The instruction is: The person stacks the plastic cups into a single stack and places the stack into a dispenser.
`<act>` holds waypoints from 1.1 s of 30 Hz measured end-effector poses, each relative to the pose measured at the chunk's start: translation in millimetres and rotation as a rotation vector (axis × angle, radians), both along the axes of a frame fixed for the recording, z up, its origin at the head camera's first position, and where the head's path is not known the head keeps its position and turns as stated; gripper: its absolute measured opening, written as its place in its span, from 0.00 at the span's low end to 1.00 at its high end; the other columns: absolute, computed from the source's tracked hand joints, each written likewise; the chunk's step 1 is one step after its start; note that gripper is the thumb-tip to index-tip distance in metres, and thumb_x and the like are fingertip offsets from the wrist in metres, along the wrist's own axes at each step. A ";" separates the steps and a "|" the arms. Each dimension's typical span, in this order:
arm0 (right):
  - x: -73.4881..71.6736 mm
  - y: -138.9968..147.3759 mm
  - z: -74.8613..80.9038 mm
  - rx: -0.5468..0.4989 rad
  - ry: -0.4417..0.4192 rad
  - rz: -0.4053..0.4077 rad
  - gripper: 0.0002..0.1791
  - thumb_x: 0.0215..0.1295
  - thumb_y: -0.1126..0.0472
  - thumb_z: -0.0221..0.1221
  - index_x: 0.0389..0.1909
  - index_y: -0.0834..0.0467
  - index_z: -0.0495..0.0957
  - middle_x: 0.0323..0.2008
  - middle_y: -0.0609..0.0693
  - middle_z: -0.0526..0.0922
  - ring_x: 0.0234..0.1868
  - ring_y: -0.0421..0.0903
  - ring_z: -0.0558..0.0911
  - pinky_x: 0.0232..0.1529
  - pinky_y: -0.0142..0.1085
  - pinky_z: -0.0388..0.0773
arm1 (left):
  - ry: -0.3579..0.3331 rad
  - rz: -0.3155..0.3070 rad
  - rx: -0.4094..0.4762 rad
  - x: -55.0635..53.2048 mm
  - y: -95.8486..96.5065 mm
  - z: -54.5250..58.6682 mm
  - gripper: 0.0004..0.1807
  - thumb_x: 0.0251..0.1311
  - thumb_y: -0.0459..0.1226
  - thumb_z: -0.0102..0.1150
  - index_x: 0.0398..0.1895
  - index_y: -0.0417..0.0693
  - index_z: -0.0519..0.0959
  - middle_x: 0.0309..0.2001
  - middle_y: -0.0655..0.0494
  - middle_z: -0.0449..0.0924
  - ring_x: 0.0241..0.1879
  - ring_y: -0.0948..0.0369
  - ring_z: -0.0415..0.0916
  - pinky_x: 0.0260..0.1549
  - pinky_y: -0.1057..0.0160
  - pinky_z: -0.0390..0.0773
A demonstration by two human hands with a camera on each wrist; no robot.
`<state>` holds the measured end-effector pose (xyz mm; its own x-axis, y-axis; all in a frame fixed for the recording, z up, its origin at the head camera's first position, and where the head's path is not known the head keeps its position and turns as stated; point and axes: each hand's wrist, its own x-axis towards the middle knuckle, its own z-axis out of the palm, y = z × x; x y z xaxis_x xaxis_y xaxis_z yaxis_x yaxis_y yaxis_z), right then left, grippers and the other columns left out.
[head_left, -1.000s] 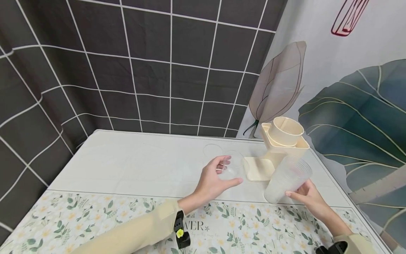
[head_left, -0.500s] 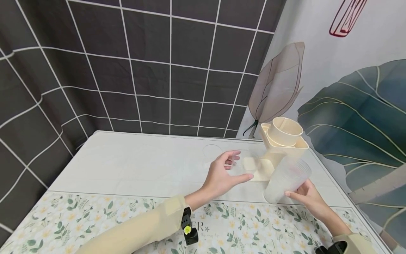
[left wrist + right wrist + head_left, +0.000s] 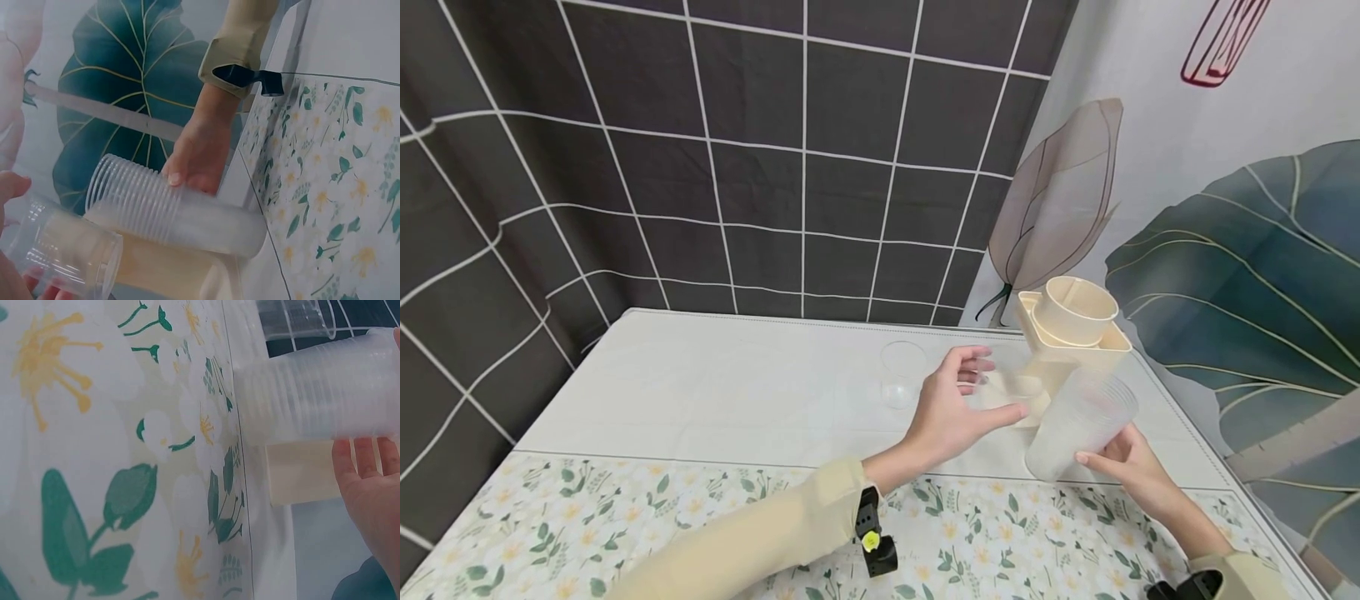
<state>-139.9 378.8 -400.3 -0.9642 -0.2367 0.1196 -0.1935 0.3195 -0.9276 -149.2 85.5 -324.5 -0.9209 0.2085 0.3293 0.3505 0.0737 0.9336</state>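
Note:
My left hand (image 3: pixel 949 410) holds a single clear plastic cup (image 3: pixel 69 250) by its sides, fingers and thumb curved round it. In the head view that cup overlaps the base of a cream plastic stand (image 3: pixel 1075 354). To its right, my right hand (image 3: pixel 1131 467) grips a tall stack of nested clear plastic cups (image 3: pixel 1078 427), which leans with its lower end at the table. The right wrist view shows the right fingers (image 3: pixel 369 464) against the side of the stack. Another clear cup (image 3: pixel 900 392) stands on the table left of my left hand.
The cream stand carries a round open cylinder (image 3: pixel 1081 310) on top, near the table's right edge. A floral-printed cloth (image 3: pixel 700 517) covers the front of the white table (image 3: pixel 722 383). Behind hangs a dark grid-patterned curtain (image 3: pixel 850 192).
My left hand has moved right with its cup, towards the cream stand. The cup left standing behind it shows more fully. The right hand and the stack have stayed put.

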 end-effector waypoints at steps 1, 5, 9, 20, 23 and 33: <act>0.1 0.0 -0.1 -0.002 0.000 0.003 0.41 0.62 0.75 0.56 0.69 0.41 0.52 0.56 0.24 0.69 0.53 0.19 0.72 0.46 0.17 0.74 | 0.004 -0.003 0.000 0.2 1.7 0.2 0.37 0.43 0.41 0.76 0.59 0.52 0.70 0.51 0.57 0.80 0.47 0.62 0.77 0.51 0.68 0.78; 0.7 -0.5 0.0 -0.014 0.011 0.021 0.41 0.62 0.76 0.55 0.70 0.43 0.52 0.57 0.25 0.68 0.54 0.20 0.72 0.47 0.18 0.75 | 0.034 -0.019 -0.017 1.7 8.1 0.5 0.36 0.44 0.42 0.75 0.59 0.52 0.71 0.51 0.58 0.80 0.46 0.68 0.76 0.50 0.71 0.77; 0.9 -0.7 0.2 -0.029 0.018 0.036 0.41 0.62 0.76 0.55 0.70 0.44 0.52 0.57 0.26 0.68 0.54 0.20 0.72 0.47 0.18 0.75 | 0.066 -0.023 -0.024 2.4 13.9 2.9 0.36 0.45 0.42 0.75 0.60 0.51 0.71 0.51 0.57 0.79 0.46 0.69 0.76 0.49 0.73 0.77; 0.3 -1.1 -0.4 -0.030 0.017 0.041 0.41 0.63 0.75 0.55 0.71 0.46 0.51 0.58 0.26 0.67 0.54 0.20 0.73 0.48 0.19 0.76 | 0.136 -0.018 -0.043 2.6 26.1 10.5 0.36 0.44 0.42 0.75 0.61 0.50 0.73 0.51 0.55 0.76 0.48 0.69 0.73 0.48 0.78 0.75; 0.3 -0.8 -0.6 -0.031 0.019 0.045 0.41 0.63 0.75 0.55 0.72 0.47 0.50 0.59 0.26 0.67 0.55 0.20 0.72 0.48 0.19 0.75 | 0.161 -0.004 -0.049 1.9 29.2 13.4 0.37 0.44 0.42 0.75 0.61 0.50 0.73 0.51 0.52 0.75 0.50 0.64 0.74 0.48 0.78 0.76; 0.2 -0.4 -0.3 -0.030 0.026 0.053 0.41 0.63 0.75 0.54 0.71 0.47 0.51 0.59 0.27 0.67 0.55 0.21 0.72 0.49 0.19 0.75 | 0.160 -0.018 -0.040 -0.2 37.4 21.0 0.39 0.45 0.43 0.75 0.64 0.52 0.71 0.54 0.52 0.75 0.50 0.67 0.73 0.49 0.77 0.75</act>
<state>-139.7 378.4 -400.6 -0.9469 -0.2829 0.1529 -0.2339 0.2799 -0.9311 -149.4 122.8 -303.4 -0.8533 0.2402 0.4628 0.4964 0.1027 0.8620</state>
